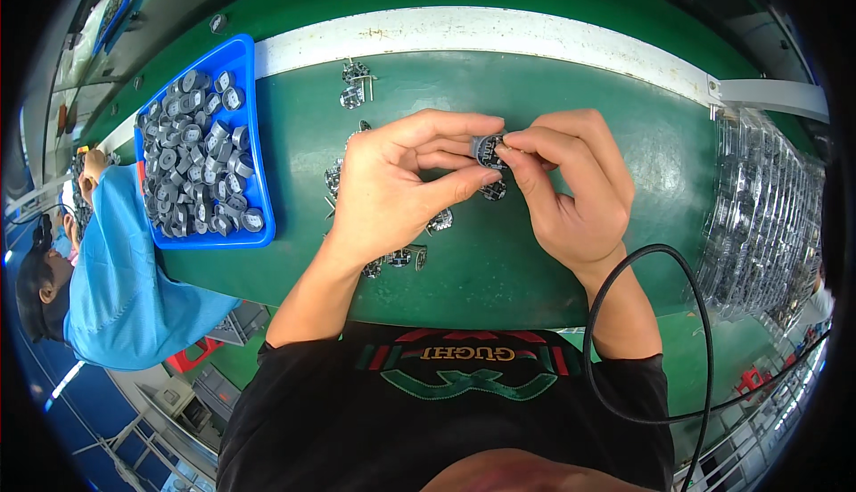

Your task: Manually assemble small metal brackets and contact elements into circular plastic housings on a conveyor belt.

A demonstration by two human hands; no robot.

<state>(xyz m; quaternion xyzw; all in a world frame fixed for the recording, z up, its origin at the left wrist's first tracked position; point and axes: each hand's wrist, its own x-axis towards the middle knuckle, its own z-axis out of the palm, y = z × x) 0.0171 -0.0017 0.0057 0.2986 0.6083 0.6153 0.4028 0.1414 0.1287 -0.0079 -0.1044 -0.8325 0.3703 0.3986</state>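
Between my two hands, above the green table, is a small round grey plastic housing (486, 151) with a dark patterned circuit board showing in its face. My left hand (392, 180) is closed, thumb and fingers pinching the housing from its left side. With thumb and forefinger pressed together, my right hand (575, 180) touches the housing's right edge; whether a small part sits in that pinch is hidden. Just below the fingertips lies a small circuit board (493, 191). More small circuit boards (401, 258) with metal pins lie around my left hand and wrist, partly hidden by it.
A blue tray (259, 180) full of grey round housings stands at the left. Stacked clear plastic trays (758, 216) are at the right. A white rail (481, 30) runs along the far side. A black cable (704, 314) loops by my right forearm. Another person in blue (134, 269) works at the left.
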